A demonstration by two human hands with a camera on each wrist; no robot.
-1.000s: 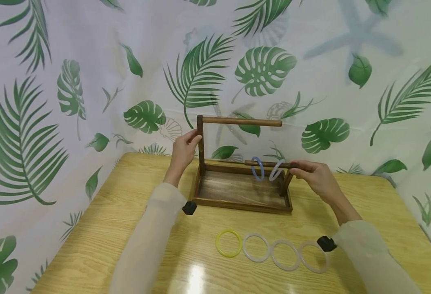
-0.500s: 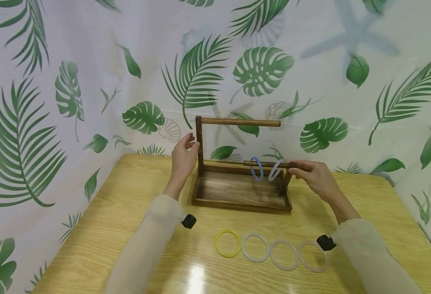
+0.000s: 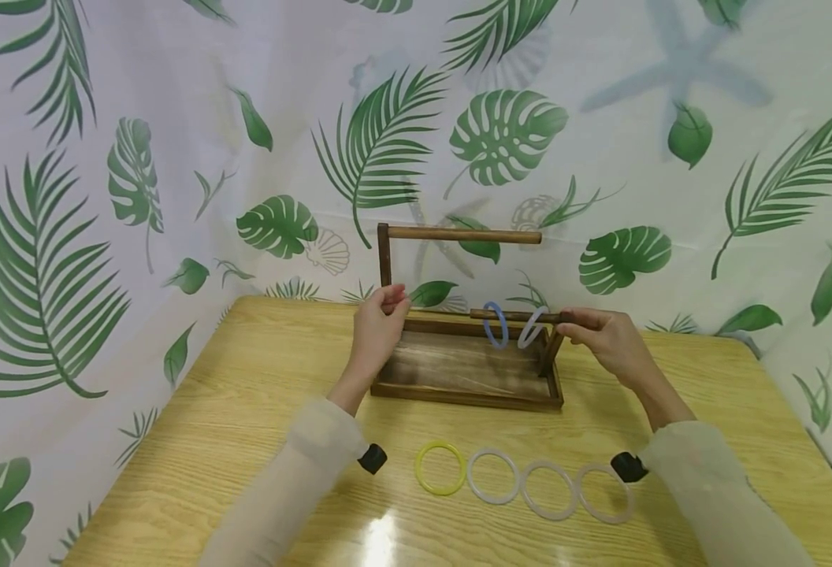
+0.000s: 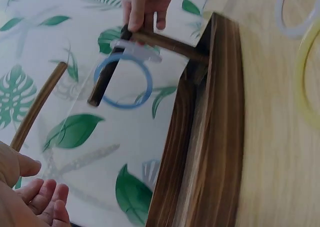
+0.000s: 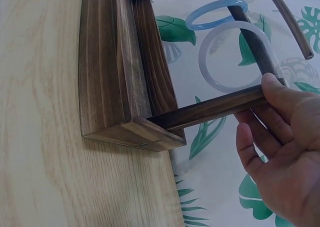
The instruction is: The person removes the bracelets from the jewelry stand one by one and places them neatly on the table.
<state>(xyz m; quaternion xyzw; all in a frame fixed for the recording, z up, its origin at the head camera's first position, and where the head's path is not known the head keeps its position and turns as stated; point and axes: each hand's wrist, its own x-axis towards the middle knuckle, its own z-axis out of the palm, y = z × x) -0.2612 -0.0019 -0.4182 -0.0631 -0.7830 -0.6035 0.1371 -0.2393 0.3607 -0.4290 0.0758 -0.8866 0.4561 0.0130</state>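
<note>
A dark wooden rack with a tray base stands on the table. Its tall left post carries an upper rod; its short right post carries a lower rod. A blue ring and a pale ring hang on the lower rod. My right hand pinches the top of the short post between thumb and fingers. In front of the tall post is my left hand, hiding its lower part. Its fingers are loosely bent with nothing between them in the left wrist view.
On the table in front of the rack, a yellow ring and three pale rings lie in a row. A leaf-print cloth hangs behind the table. Black wrist devices sit at both cuffs.
My left hand has let go of the tall post and moved down and to the right, toward the tray. The right hand keeps its hold; the rack and rings stay put.
</note>
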